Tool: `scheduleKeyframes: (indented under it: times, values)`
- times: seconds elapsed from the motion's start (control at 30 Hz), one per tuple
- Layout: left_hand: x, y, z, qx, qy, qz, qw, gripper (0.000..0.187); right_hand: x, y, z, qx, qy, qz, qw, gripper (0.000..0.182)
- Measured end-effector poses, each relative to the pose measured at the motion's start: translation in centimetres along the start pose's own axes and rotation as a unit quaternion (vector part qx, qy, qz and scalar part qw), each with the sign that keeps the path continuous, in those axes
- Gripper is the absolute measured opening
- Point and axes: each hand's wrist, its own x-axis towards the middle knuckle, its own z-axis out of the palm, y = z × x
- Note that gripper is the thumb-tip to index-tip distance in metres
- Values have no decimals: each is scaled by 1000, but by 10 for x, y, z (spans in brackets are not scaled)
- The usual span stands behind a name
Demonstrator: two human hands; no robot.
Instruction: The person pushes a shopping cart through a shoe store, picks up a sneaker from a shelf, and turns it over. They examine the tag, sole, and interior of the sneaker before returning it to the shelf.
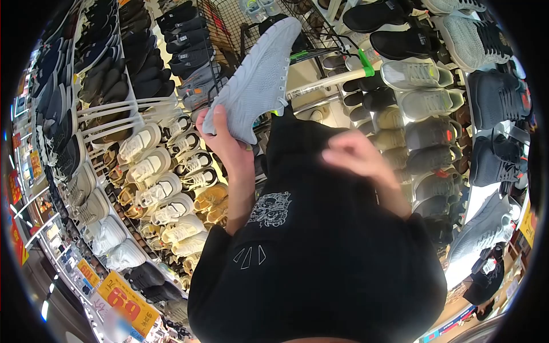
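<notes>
A light grey knit sneaker is gripped near its heel by my left hand, with the thumb against the sole's side. The shoe is tilted, its toe pointing up and to the right and its lace side facing right. My right hand, smeared by motion, is in front of my black shirt, apart from the sneaker. Its fingers look bent, but whether anything is between them does not show. Just beyond the hands is a wire shopping cart with a white and green handle, partly covered by the sneaker.
Rows of pale sneakers and dark shoes fill the left racks. Grey sneakers and black shoes line the right side. A yellow price sign hangs at lower left. Another person is at lower right.
</notes>
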Motion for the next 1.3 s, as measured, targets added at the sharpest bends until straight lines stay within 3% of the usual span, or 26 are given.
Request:
scheduleKeyframes:
  times: [0.1, 0.17, 0.23, 0.27, 0.3, 0.37, 0.43, 0.47, 0.5, 0.57, 0.63, 0.77, 0.83, 0.87, 0.93, 1.1, 1.13, 1.17, 1.23, 1.27, 1.3]
  values:
    - [-3, -4, 3, 3, -25, -1, 1000, 35, -15, -82, 3, 20, -139, -271, 952, 44]
    - [-7, -8, 6, -3, -41, 3, 999, 35, -8, -113, 7, 89, -311, -321, 890, 28]
    - [-16, -9, 12, -20, -54, -9, 998, 37, 9, -112, 14, 117, -375, -265, 881, 17]
    - [-19, -8, 14, -37, -69, -14, 997, 39, 18, -98, 18, 99, -262, -230, 932, 16]
    - [-22, -4, 16, 13, -69, -1, 998, 41, 34, -93, 17, 85, -200, -105, 970, 18]
    - [-24, -9, 14, -22, -120, 45, 992, 43, 31, -78, 22, 75, -181, -111, 974, 17]
    - [-20, -7, 14, -6, -114, 60, 992, 44, 30, -75, 20, 56, -148, -122, 980, 15]
    - [-23, -5, 10, 18, -107, 64, 992, 46, 14, -93, 7, 96, -245, -74, 962, 15]
    - [-24, -5, 6, 20, -102, 59, 993, 46, 13, -97, 2, 69, -287, -197, 935, 15]
    - [-19, -6, 5, -41, -100, 18, 994, 47, 18, -97, -16, 89, -398, -151, 901, 17]
    - [-20, -4, 3, -44, -110, 4, 993, 48, 33, -67, -12, 32, -176, -11, 984, 19]
    - [-12, -2, -1, -30, -133, 40, 990, 47, 19, -70, -4, 36, -140, -38, 989, 22]
    - [-11, 2, -6, -39, -119, -6, 992, 45, 12, -69, -3, 57, -130, -48, 989, 21]
    - [-11, 1, -6, -31, -110, -14, 993, 44, 13, -60, -2, 130, -38, -29, 990, 19]
    - [-8, 0, -14, -14, -119, -44, 992, 48, 20, -38, 5, 195, 188, -32, 962, 14]
    - [-19, 15, -9, 0, -115, -105, 988, 57, 16, -17, -15, 226, 368, -71, 899, 13]
    - [-19, 17, -11, -5, -154, -101, 983, 57, 15, -9, -21, 215, 357, -117, 902, 30]
    - [-19, 17, -11, -10, -192, -97, 976, 57, 11, -9, -21, 214, 361, -115, 900, 30]
    - [-22, 19, -3, 5, -193, -102, 976, 56, 10, -28, -16, 206, 371, -170, 889, 58]
    - [-22, 19, 0, 5, -200, -110, 974, 57, 7, -24, -19, 209, 330, -189, 901, 75]
    - [-22, 19, 2, 5, -207, -118, 971, 59, 7, -23, -18, 208, 334, -190, 899, 75]
